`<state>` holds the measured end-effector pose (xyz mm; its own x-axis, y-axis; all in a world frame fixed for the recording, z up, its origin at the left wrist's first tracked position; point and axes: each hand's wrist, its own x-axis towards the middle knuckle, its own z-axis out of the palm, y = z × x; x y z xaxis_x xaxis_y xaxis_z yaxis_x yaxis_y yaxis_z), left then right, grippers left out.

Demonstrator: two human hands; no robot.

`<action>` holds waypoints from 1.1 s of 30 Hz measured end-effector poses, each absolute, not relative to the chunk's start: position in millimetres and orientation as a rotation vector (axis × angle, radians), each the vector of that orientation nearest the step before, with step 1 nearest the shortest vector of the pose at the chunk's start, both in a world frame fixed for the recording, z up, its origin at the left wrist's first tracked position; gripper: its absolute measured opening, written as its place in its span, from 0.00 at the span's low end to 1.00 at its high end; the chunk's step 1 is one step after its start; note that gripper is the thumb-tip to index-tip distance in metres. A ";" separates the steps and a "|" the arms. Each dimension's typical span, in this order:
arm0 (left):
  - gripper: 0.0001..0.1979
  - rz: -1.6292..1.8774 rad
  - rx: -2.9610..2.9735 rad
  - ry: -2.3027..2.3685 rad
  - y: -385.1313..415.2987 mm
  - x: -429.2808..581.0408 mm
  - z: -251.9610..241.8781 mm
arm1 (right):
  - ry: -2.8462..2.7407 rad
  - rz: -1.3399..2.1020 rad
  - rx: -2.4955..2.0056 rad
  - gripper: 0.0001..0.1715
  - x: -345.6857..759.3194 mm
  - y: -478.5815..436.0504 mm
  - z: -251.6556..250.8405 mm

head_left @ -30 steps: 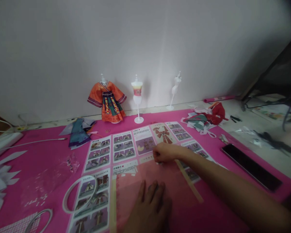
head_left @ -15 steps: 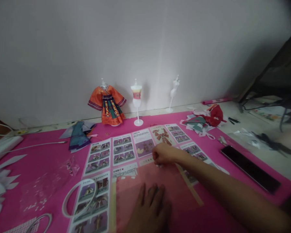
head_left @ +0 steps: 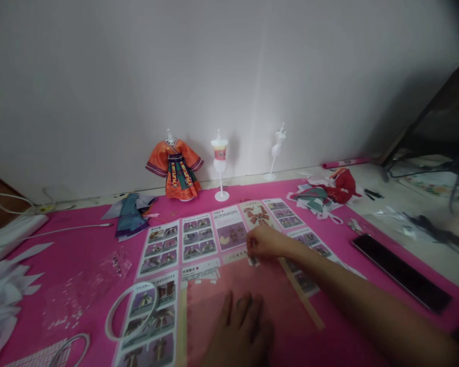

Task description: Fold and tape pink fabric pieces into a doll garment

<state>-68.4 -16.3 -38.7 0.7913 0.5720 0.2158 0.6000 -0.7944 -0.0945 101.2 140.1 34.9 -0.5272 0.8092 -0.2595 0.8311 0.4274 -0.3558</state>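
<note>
Fingers [head_left: 251, 246] of right hand [head_left: 265, 242] curled tight, tips pinching small white tab [head_left: 254, 262] at far edge of red sheet [head_left: 210, 306]. Sheet lies over leaflet [head_left: 191, 244] on pink mat [head_left: 80, 255]. Left hand [head_left: 239, 331] flat on sheet's near part, fingers loosely together. Since half second back: both hands keep same spots, tab shows slightly more. Right forearm reaches in diagonally from lower right, wrist low. Left hand palm down.

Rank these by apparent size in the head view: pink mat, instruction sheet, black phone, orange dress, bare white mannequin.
1. pink mat
2. instruction sheet
3. black phone and orange dress: about alike; the phone lies nearer the camera, so no ranking between them
4. bare white mannequin
</note>
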 end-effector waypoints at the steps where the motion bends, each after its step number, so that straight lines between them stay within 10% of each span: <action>1: 0.16 -0.250 -2.826 -0.929 -16.3 -68.6 -34.4 | 2.609 -0.703 1.497 0.09 102.0 139.3 33.8; 33: 0.15 -0.208 -2.878 -1.033 -23.6 -62.8 -16.4 | 2.565 -0.759 1.615 0.09 106.1 133.2 17.3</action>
